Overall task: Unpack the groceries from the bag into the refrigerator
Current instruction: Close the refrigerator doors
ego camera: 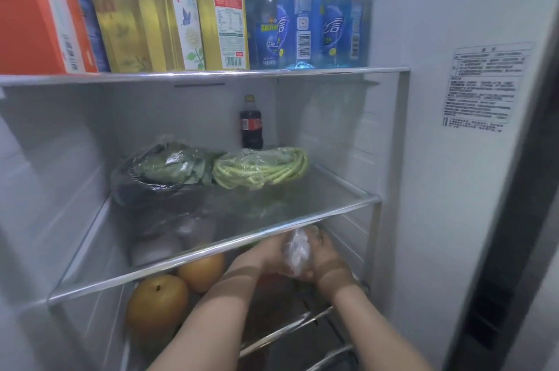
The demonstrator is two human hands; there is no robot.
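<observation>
The refrigerator (429,159) fills the whole frame, its pale right wall carrying one printed label (487,88) at the right of the frame. Two glass shelves are seen edge-on: the upper glass shelf (205,74) crosses the upper third, and the middle glass shelf (302,204) slopes across the centre.

On the upper shelf stand one orange carton (36,7) at the upper left, three yellow bottles (169,7) beside it, and to their right a cluster of blue bottles (299,17), at least three, overlapping so the count is unsure.

On the middle shelf lie two wrapped bundles touching each other: a bag of leafy greens (169,168) at left centre and a bundle of long green beans (260,169) to its right. One small cola bottle (251,122) stands upright behind them, at the back.

Below that shelf, in the lower left, sit two round brown pears (157,304), one behind the other.

Two forearms reach in from the bottom of the frame under the middle shelf. The left hand (269,255) and right hand (325,258) both curl their fingers around one small plastic-wrapped packet (295,252), held between them at lower centre-right. The shelf's front edge crosses just above the packet and hides its top; its contents cannot be made out.
</observation>
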